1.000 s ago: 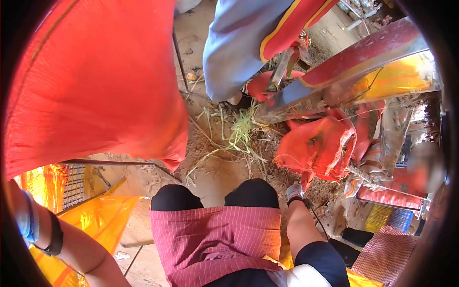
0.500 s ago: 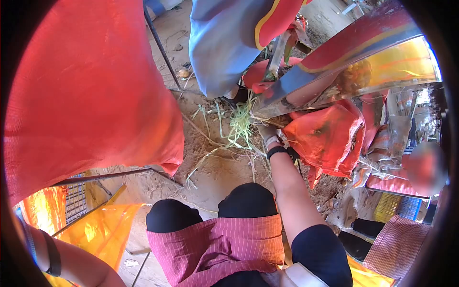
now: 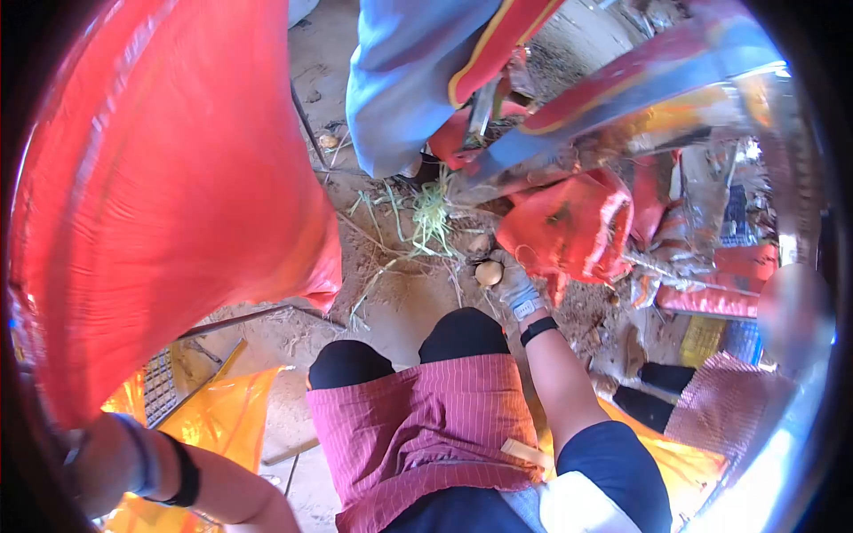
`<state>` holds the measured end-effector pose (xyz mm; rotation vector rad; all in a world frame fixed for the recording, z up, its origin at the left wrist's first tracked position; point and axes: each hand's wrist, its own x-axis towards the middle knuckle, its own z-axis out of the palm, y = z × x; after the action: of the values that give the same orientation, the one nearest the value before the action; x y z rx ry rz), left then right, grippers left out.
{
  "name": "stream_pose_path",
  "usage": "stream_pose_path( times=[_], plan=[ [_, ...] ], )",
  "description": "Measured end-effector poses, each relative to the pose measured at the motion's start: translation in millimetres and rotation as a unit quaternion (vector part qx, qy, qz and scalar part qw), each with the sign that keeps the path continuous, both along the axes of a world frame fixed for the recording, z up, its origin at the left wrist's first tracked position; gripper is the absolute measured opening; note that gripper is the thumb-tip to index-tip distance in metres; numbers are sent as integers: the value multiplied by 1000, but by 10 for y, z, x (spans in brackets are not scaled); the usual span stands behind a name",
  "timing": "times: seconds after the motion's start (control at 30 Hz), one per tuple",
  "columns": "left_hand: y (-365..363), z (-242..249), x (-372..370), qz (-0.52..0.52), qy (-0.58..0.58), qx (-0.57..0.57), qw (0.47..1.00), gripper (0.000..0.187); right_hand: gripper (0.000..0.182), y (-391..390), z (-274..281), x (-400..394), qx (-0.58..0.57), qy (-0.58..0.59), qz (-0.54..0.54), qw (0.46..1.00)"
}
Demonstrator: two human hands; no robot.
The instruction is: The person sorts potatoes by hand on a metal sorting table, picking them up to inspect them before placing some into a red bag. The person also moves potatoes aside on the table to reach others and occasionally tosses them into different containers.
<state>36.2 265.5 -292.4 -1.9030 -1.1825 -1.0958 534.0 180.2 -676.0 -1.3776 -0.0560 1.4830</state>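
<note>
My right hand point(image 3: 514, 282), in a pale glove, is closed around a round, light-brown onion point(image 3: 488, 273) just above the dirt floor. Beside it lies a clump of pale green string point(image 3: 433, 218), with loose strands trailing across the ground. A crumpled red sack point(image 3: 569, 222) is right of that hand. At the lower left edge, my left hand point(image 3: 96, 462) is blurred below a large, full red sack point(image 3: 187, 195); its fingers cannot be made out.
Blue-and-red sheeting point(image 3: 418, 80) hangs ahead, and a slanted panel point(image 3: 577, 115) stands to the right. Another small round onion point(image 3: 329, 141) lies on the floor. A person's checked garment point(image 3: 724, 404) shows at right. Orange sheets point(image 3: 227, 400) and a thin metal bar point(image 3: 240, 320) are at left.
My right hand has drawn back from under the panel's lower edge, toward me, and the onion now shows in it. My left arm has moved inward, and the view has shifted.
</note>
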Motion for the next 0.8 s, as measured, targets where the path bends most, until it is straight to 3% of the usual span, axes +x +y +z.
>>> stream_pose_path(
  times=[0.03,0.07,0.1,0.13,0.17,0.2,0.23,0.27,0.3,0.33,0.37,0.4,0.43,0.47,0.5,0.53,0.57,0.6,0.63,0.67,0.7,0.73,0.77,0.8],
  plan=[
    [-27,-39,30,113,-10,22,993,48,32,-128,223,-66,26,142,-91,985],
    [-2,-42,34,-30,-108,-25,993,43,32,-178,583,-184,21,143,-100,984],
    [18,3,33,-168,-203,-71,962,39,35,-151,1059,-350,107,234,-34,966],
    [18,136,125,-124,-82,-112,982,39,37,-130,1484,-498,191,321,33,927],
    [-102,255,460,-45,-132,-162,977,28,37,-146,1801,-604,187,325,25,927],
    [-197,405,696,-127,-478,-206,844,16,43,-141,2086,-688,223,326,89,914],
    [-389,583,834,91,-164,-198,962,17,48,-126,2398,-769,261,323,153,897],
    [-572,622,915,-79,-256,-225,937,21,48,-122,2793,-870,262,325,146,897],
    [-733,686,1189,-182,-344,-324,862,24,52,-135,3232,-971,261,228,217,913],
    [-899,794,1435,-246,-504,-481,674,42,57,-161,3626,-1068,254,128,289,914],
    [-917,872,1796,-262,-510,-546,610,64,64,-260,3946,-1198,175,138,287,932],
    [-1030,886,1966,-260,-571,-610,484,70,61,-346,4197,-1377,270,-49,281,920],
    [-1075,813,1959,-249,-547,-632,490,62,63,-406,4433,-1339,257,-182,320,893],
    [-1133,717,1973,-259,-624,-624,393,58,65,-495,4654,-1287,234,-314,350,851],
    [-1186,734,1950,-223,-648,-640,347,47,66,-615,4470,-1275,213,-173,198,941],
    [-1225,816,1943,-190,-671,-652,297,35,67,-728,4287,-1201,184,-28,35,982],
    [-1264,968,1968,-171,-698,-650,248,29,59,-817,4543,-1048,-39,-311,203,928],
    [-1282,1107,1957,-154,-719,-647,201,22,59,-950,4676,-984,-39,-317,190,928],
    [-1325,1213,1944,-184,-708,-657,182,19,56,-1088,4727,-927,17,-74,100,992],
    [-1379,1300,1939,-188,-706,-658,184,19,55,-1169,4844,-895,72,180,7,981],
    [-1443,1392,1906,-204,-681,-678,189,18,58,-1194,4998,-886,66,287,-59,954],
    [-1466,1488,1910,-225,-655,-694,197,19,58,-1195,5223,-847,77,289,-61,952],
    [-1508,1601,1935,-194,-676,-694,152,25,62,-1182,5469,-792,102,331,-57,936],
    [-1523,1688,1970,-162,-633,-737,171,27,65,-1196,5695,-732,125,374,-52,918]
  ],
)
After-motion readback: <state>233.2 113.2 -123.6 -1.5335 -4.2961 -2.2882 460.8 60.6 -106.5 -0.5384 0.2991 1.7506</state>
